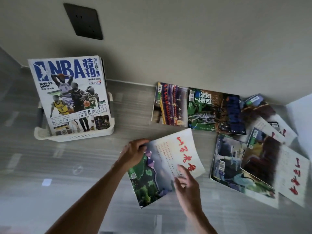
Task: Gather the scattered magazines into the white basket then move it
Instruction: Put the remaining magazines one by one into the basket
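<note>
Head view: NBA magazine (70,97) upright in white basket (74,135); left-hand fingers (141,146) pinching red-lettered magazine (168,164), right-hand fingers (183,173) spread.

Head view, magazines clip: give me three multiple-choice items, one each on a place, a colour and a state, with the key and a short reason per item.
1. Where does the NBA magazine stand?
A. In the white basket
B. Flat on the floor
C. Under the right hand

2. What colour is the large script on the white cover of the magazine being picked up?
A. Blue
B. Red
C. Black

3. What is the left hand doing?
A. Resting empty on the floor
B. Gripping that magazine's edge
C. Lifting the basket

Key: 1 A, it stands upright inside the basket; 2 B, red brush characters; 3 B, its fingers close on the edge while the right hand touches the cover.
</note>
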Demonstrator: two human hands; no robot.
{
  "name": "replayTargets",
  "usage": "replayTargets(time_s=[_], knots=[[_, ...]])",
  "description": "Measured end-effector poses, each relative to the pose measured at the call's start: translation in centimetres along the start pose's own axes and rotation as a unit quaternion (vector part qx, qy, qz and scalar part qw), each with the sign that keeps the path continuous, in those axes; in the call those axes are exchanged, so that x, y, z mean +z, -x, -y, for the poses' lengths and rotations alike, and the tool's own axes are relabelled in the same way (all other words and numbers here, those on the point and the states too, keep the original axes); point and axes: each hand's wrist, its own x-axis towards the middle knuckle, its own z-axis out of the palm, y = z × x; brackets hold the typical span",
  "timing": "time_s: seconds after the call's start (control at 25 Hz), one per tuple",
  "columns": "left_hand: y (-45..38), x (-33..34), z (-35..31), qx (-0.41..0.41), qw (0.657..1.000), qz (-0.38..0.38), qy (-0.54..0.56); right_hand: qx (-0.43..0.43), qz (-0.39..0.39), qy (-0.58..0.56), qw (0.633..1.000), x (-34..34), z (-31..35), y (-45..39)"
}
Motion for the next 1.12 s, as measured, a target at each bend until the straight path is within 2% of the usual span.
replayTargets(time_s=[0.04,0.08,0.12,0.16,0.24,0.28,0.4,0.52,0.6,0.68,0.8,0.96,1.12], knots=[[1.1,-0.9,0.3,0.029,0.997,-0.015,0.070,0.056,-0.077,-0.036,0.995,-0.4,0.3,-0.6],[2.2,-2.0,0.8,0.053,0.989,-0.035,0.134,0.119,-0.121,-0.068,0.983,-0.7,0.8,-1.3],[3.3,-3.4,1.3,0.069,0.978,-0.055,0.188,0.166,-0.116,-0.118,0.972,-0.5,1.4,-2.0],[4.3,-4.9,1.7,0.075,0.966,-0.072,0.235,0.186,-0.073,-0.185,0.962,0.2,2.5,-2.7],[6.0,-7.8,2.6,0.064,0.944,-0.111,0.305,0.168,0.032,-0.289,0.942,2.3,5.2,-4.2],[6.6,-9.3,3.0,0.056,0.936,-0.147,0.314,0.145,0.048,-0.303,0.941,3.5,7.0,-4.9],[6.7,-14.8,2.3,0.062,0.930,-0.275,0.235,0.050,0.039,-0.304,0.950,6.3,14.3,-8.2],[4.7,-23.8,1.1,0.105,0.912,-0.353,0.181,-0.082,0.034,-0.299,0.950,8.0,23.7,-11.7],[3.0,-29.4,0.6,0.066,0.913,-0.378,0.136,-0.165,0.019,-0.249,0.954,9.2,29.2,-13.4],[1.6,-32.6,1.6,0.021,0.903,-0.407,0.136,-0.202,0.002,-0.203,0.958,10.8,33.0,-14.7],[0.7,-33.7,3.9,-0.042,0.897,-0.436,0.060,-0.178,0.001,-0.137,0.974,13.4,35.0,-16.0],[-0.5,-32.4,7.1,-0.105,0.911,-0.397,0.033,-0.126,0.006,-0.074,0.989,15.8,33.4,-17.1],[-0.6,-30.4,10.0,-0.127,0.930,-0.346,-0.005,-0.106,0.026,-0.043,0.993,17.6,30.2,-16.7]])
